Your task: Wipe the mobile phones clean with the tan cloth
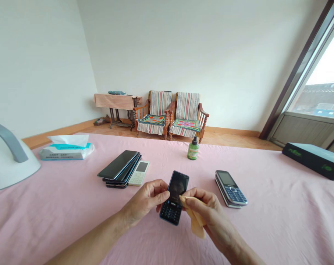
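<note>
My left hand (pixel 148 198) grips a black keypad phone (pixel 174 198) by its left edge, screen facing up, above the table. In my right hand (pixel 208 206) a yellow cloth (pixel 196 221) is pinched, its tip touching the right side of the phone's screen. To the right, a dark blue keypad phone (pixel 231 189) lies on top of another phone. On the left is a stack of smartphones (pixel 120 165), with a white keypad phone (pixel 139 173) leaning against its right side.
A green spray bottle (pixel 193 150) stands beyond my hands on the pink tablecloth (pixel 167 147). At left are a tissue pack (pixel 66 149) and a white appliance with a grey handle (pixel 11 158). A black box (pixel 313 160) sits at the right edge. Two chairs (pixel 160 110) stand behind.
</note>
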`<action>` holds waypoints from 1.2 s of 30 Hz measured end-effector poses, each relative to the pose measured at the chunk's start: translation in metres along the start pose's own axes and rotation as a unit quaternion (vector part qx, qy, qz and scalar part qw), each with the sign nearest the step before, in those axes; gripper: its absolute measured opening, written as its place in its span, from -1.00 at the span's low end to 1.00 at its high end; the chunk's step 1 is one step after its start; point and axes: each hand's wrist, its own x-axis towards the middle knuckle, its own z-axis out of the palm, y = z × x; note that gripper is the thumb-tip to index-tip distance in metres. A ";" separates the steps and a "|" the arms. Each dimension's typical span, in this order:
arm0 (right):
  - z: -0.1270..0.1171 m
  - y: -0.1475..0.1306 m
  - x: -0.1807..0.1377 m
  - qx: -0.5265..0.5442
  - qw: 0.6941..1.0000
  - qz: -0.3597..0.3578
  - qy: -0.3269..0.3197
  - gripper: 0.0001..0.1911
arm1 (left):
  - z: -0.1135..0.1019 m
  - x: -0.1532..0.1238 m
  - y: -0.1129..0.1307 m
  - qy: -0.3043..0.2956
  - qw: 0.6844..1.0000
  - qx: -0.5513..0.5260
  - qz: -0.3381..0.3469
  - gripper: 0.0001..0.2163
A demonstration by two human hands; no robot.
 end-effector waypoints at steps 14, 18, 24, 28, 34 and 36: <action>-0.004 -0.002 -0.007 -0.117 0.989 0.014 0.085 -0.74 | -0.003 0.005 -0.013 0.047 0.999 -0.020 -0.006 -0.66; -0.012 0.006 -0.034 -0.252 0.960 -0.043 0.117 -0.86 | 0.000 0.009 -0.012 0.056 0.998 -0.041 0.000 -0.68; -0.025 0.016 -0.059 -0.264 0.947 -0.099 0.157 -0.89 | 0.026 0.036 -0.004 0.064 0.996 -0.066 -0.021 -0.65; -0.030 0.020 -0.064 -0.200 0.966 -0.063 0.150 -0.83 | 0.059 0.067 -0.002 0.069 0.994 -0.066 -0.053 -0.74; -0.042 0.021 -0.073 -0.232 0.945 -0.098 0.207 -0.84 | 0.101 0.104 0.000 0.061 0.990 -0.060 -0.108 -0.74; -0.049 0.020 -0.077 -0.245 0.939 -0.104 0.217 -0.83 | 0.109 0.111 -0.001 0.060 0.989 -0.061 -0.122 -0.74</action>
